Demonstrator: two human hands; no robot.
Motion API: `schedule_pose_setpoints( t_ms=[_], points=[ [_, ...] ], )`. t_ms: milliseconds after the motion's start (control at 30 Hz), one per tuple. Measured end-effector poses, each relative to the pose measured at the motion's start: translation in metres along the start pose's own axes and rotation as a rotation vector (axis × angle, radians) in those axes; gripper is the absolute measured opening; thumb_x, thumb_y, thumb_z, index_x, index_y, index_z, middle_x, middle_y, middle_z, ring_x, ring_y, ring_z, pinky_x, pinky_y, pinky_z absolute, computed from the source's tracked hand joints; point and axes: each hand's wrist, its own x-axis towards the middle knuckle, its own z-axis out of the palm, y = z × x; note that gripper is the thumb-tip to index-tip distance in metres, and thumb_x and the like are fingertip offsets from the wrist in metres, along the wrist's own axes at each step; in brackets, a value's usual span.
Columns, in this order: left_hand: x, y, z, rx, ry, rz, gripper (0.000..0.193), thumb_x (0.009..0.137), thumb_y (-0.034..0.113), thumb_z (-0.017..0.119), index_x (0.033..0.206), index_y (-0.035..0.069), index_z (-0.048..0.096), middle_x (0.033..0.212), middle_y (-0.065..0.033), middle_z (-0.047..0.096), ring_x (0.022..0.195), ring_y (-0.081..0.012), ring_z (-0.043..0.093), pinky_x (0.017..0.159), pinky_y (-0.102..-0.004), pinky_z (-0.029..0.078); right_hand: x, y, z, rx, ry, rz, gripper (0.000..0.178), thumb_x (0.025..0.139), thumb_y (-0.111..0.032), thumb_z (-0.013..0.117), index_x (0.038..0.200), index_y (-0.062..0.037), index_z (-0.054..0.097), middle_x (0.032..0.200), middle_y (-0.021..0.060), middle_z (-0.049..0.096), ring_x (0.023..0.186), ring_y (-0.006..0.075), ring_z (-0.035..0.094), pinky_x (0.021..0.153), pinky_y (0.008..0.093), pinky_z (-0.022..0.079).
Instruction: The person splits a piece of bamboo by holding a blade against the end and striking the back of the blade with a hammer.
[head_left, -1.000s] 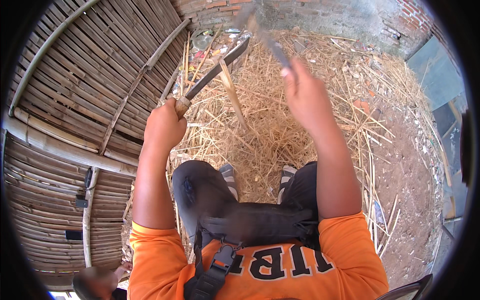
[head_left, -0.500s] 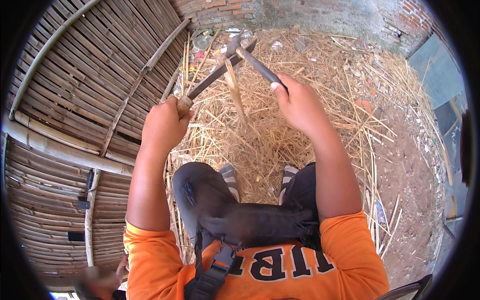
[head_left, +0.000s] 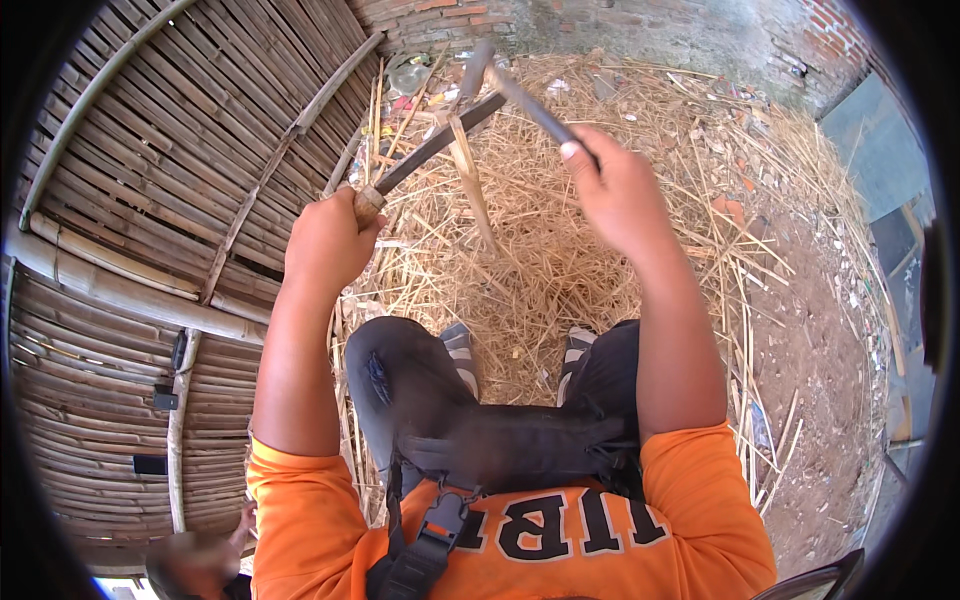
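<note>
My left hand (head_left: 332, 238) is closed round the wooden handle of a machete (head_left: 432, 153), whose dark blade points up and to the right. That blade lies across the top of a split, light-brown wooden stake (head_left: 468, 180), which leans among the straw. In my right hand (head_left: 622, 200) is the dark handle of a hammer (head_left: 538, 112). The hammer's head, smeared by motion, is just beyond the blade in the picture; whether the two touch I cannot tell.
Straw and thin strips (head_left: 540, 285) cover the ground round my feet. A bamboo-slat wall (head_left: 160, 150) rises on the left, a brick wall (head_left: 640, 35) at the back. Grey-blue panels (head_left: 875, 155) lean at the right. Another person (head_left: 200, 562) is at the lower left.
The hammer has lifted off the machete blade, and my right hand has shifted up and slightly right. My left hand, the machete and the stake have barely moved.
</note>
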Motion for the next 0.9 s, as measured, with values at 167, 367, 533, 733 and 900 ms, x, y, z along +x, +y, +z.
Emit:
schedule_pose_setpoints(
  t_ms=[167, 367, 533, 733, 900],
  points=[
    [0.004, -0.005, 0.006, -0.005, 0.020, -0.011, 0.039, 0.085, 0.033, 0.081, 0.099, 0.000, 0.067, 0.088, -0.0250, 0.072, 0.089, -0.0442, 0.069, 0.080, -0.0513, 0.054, -0.012, -0.018, -0.014, 0.132, 0.441, -0.313, 0.035, 0.111, -0.028, 0.045, 0.130, -0.0038, 0.061, 0.063, 0.0011, 0.055, 0.046, 0.0086, 0.047, 0.042, 0.0265, 0.039],
    [0.015, -0.006, 0.005, -0.115, -0.006, 0.017, 0.042, 0.084, 0.035, 0.081, 0.099, -0.002, 0.068, 0.087, -0.0256, 0.071, 0.087, -0.0445, 0.069, 0.079, -0.0493, 0.053, 0.000, 0.007, -0.001, 0.081, -0.030, 0.014, 0.039, 0.110, -0.031, 0.048, 0.136, -0.0045, 0.059, 0.064, -0.0003, 0.054, 0.049, 0.0082, 0.048, 0.046, 0.0282, 0.041],
    [0.019, -0.008, 0.014, -0.124, -0.052, -0.011, 0.042, 0.085, 0.035, 0.080, 0.099, -0.003, 0.068, 0.088, -0.0259, 0.071, 0.088, -0.0446, 0.068, 0.079, -0.0497, 0.053, -0.005, 0.003, -0.019, 0.244, 0.278, -0.178, 0.041, 0.110, -0.033, 0.047, 0.137, -0.0046, 0.059, 0.066, -0.0004, 0.055, 0.050, 0.0072, 0.048, 0.046, 0.0264, 0.042],
    [0.027, -0.004, 0.013, -0.114, -0.058, -0.024, 0.041, 0.087, 0.034, 0.079, 0.103, -0.002, 0.069, 0.090, -0.0258, 0.071, 0.091, -0.0441, 0.069, 0.081, -0.0502, 0.053, 0.001, 0.004, -0.009, -0.186, -0.245, 0.177, 0.042, 0.109, -0.035, 0.049, 0.138, -0.0075, 0.060, 0.070, 0.0039, 0.061, 0.054, 0.0109, 0.056, 0.049, 0.0301, 0.048],
    [0.026, -0.017, 0.015, -0.118, -0.041, -0.053, 0.040, 0.087, 0.033, 0.078, 0.104, -0.002, 0.068, 0.093, -0.0256, 0.072, 0.094, -0.0439, 0.069, 0.083, -0.0497, 0.053, -0.005, 0.015, 0.004, -0.185, -0.282, -0.075, 0.038, 0.107, -0.030, 0.052, 0.138, -0.0087, 0.062, 0.073, 0.0070, 0.065, 0.054, 0.0133, 0.056, 0.052, 0.0344, 0.048]
  ],
)
